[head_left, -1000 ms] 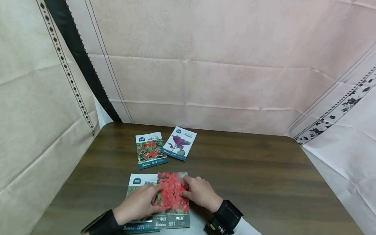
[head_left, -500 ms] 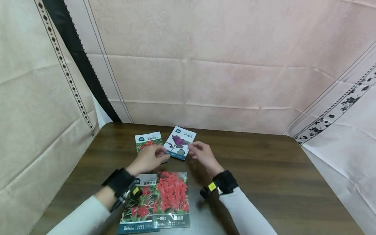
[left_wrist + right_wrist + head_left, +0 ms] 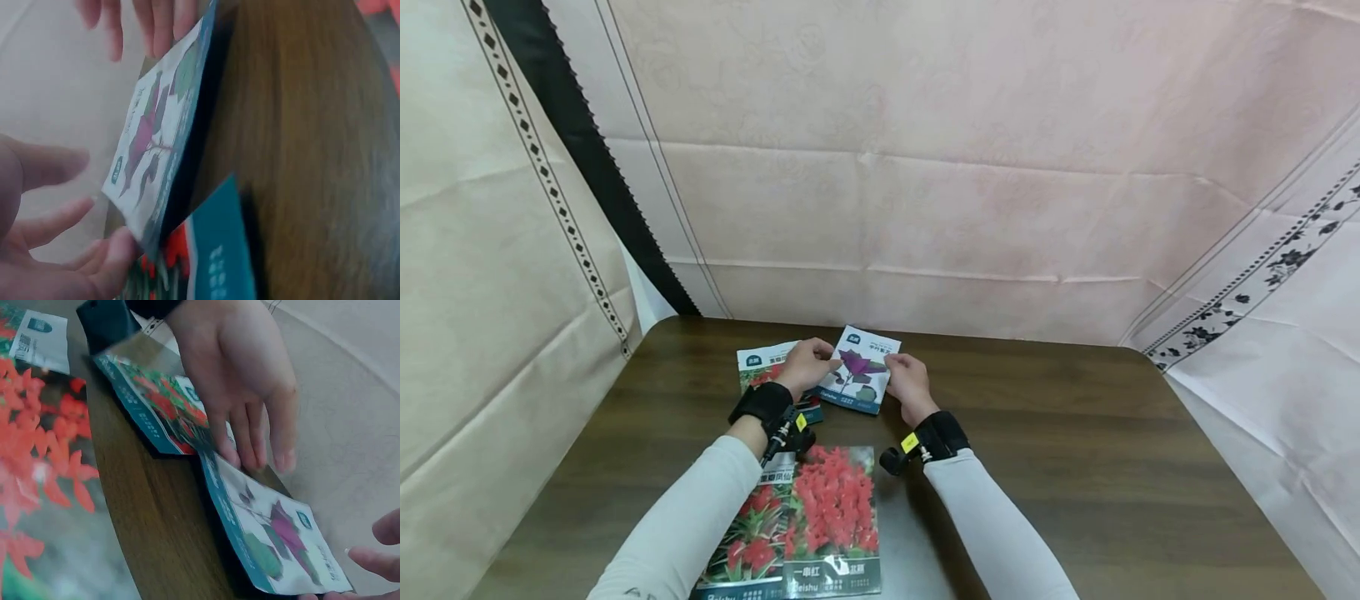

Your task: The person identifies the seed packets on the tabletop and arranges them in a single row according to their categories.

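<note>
Both hands, left hand (image 3: 808,364) and right hand (image 3: 906,377), touch the purple-plant seed packet (image 3: 859,379) at the surface's (image 3: 1075,450) far edge, fingers loosely apart (grip not closed); two red-flower packets (image 3: 820,517) already lie together near, one (image 3: 760,367) remains.

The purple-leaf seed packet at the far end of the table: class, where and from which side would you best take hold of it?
Pinch the purple-leaf packet by its two long side edges, one hand per side. It lies flat and thin, the left hand and right hand already flank it, and the red-flower packet crowds its left edge.
</note>
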Demonstrator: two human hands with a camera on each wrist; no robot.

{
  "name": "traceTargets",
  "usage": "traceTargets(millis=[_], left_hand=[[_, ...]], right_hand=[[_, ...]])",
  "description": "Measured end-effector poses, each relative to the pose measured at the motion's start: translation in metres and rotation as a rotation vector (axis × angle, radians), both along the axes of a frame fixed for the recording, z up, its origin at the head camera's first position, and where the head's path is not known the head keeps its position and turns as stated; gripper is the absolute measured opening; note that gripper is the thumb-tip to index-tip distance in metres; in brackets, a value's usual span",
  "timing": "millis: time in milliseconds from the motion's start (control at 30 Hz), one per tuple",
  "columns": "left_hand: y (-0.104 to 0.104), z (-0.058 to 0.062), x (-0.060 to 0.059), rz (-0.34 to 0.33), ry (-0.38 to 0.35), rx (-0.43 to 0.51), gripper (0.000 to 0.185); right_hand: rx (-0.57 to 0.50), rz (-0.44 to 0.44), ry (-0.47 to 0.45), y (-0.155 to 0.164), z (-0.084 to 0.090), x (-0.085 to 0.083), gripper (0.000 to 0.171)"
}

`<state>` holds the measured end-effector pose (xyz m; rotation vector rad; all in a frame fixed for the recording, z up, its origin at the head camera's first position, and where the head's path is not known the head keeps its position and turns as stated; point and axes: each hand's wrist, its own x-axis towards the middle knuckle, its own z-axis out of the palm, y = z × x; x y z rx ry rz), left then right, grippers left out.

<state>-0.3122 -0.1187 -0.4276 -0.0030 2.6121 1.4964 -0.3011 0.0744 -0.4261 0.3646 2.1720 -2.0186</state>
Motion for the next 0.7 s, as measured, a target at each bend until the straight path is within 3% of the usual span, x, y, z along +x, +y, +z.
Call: traceTargets(millis=[233,367,533,700], left_hand=[[0.008,0.002,0.008,-0.028,0.027,0.012,0.045],[0.012,0.009,0.022,-0.074,0.072,-0.044,0.045],[0.015,0.02,0.057,-0.228,0.122,-0.183,0.041],[0.016,0.022,0.104,-0.399,0.108,-0.233,0.04]], right_hand=[[-0.041,-0.022,0.007,0.004,-0.005,0.002,0.03],[0.084,0.017,0.066,0.014,-0.005,0.006,0.023],[0.377,0.191,0.206,0.039,0.0,0.028,0.014],[0.546,0.448,0.296,0.068,0.01,0.073,0.012]])
